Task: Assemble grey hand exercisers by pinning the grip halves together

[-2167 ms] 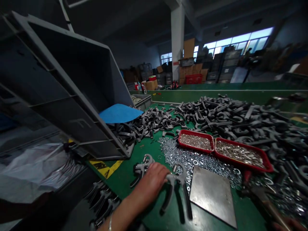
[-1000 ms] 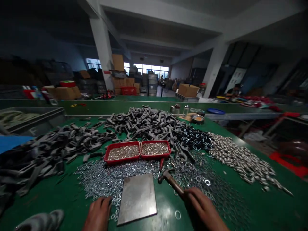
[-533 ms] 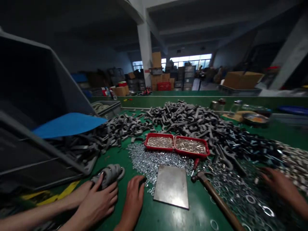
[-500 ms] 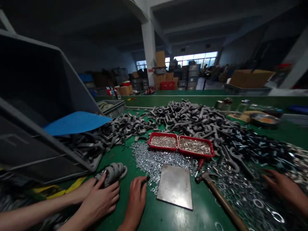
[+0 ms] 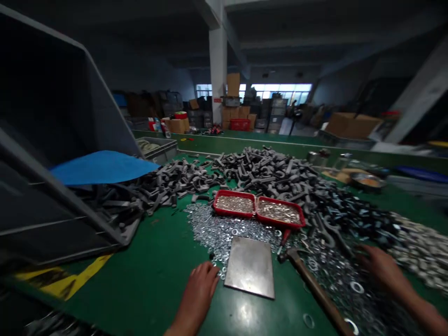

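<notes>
My left hand [image 5: 199, 294] rests on the green bench mat [image 5: 150, 261], just left of a square steel plate [image 5: 249, 267], with nothing in it. Loose steel washers [image 5: 224, 233] lie spread around the plate's top left corner. My right hand [image 5: 380, 269] hovers with curved fingers over scattered washers [image 5: 350, 280], slightly blurred and holding nothing I can see. A wooden-handled hammer [image 5: 315, 289] lies between my hands, nearer the right one.
Two red trays of small metal pieces [image 5: 257, 207] stand beyond the plate. Dark grey metal parts [image 5: 266, 172] lie heaped behind them. A tilted grey bin [image 5: 66, 140] with a blue sheet [image 5: 101, 168] looms at left. Yellow-black tape [image 5: 63, 277] marks the mat's near left.
The other person's hands and the grey part they held have left the lower left. My right hand has moved left over the washers. My left hand has dropped slightly toward me.
</notes>
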A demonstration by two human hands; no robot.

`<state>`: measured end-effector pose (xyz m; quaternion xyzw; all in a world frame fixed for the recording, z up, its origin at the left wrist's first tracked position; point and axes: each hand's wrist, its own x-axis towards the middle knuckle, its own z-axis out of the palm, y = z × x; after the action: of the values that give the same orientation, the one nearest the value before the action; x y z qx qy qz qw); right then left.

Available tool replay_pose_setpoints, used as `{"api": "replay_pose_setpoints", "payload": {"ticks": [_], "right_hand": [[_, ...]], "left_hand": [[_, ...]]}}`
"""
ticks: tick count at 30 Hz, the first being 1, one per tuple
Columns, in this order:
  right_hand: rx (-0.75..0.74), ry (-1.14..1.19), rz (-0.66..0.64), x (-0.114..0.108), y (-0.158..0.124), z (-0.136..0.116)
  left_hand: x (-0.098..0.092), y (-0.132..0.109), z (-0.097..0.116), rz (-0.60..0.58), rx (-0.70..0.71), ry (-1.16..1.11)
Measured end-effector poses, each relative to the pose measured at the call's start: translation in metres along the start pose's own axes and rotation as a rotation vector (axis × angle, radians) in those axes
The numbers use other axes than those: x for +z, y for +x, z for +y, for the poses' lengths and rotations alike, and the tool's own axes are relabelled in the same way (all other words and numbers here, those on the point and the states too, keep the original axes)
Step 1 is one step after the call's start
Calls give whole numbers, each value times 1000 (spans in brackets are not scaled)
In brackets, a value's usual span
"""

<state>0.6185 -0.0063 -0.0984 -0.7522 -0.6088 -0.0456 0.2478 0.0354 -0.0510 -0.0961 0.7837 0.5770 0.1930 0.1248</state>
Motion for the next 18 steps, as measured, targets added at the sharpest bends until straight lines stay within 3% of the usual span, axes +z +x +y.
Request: {"api": "replay_pose_setpoints", "payload": {"ticks": [5,11,15,18], "right_hand": [[132,-94,-110,-38,-15,15],[158,-37,-244,-31,-37,-6],[152,42,-230,-33,-40,-27],[181,124,-145,-46,-37,-43]], "left_hand": [[10,10,-19,0,20,-213],[-2,8,-33,75,-130,-476],[-14,5,-30,-2,-294,-601],[-19,8,-26,-47,-408,-769]]}}
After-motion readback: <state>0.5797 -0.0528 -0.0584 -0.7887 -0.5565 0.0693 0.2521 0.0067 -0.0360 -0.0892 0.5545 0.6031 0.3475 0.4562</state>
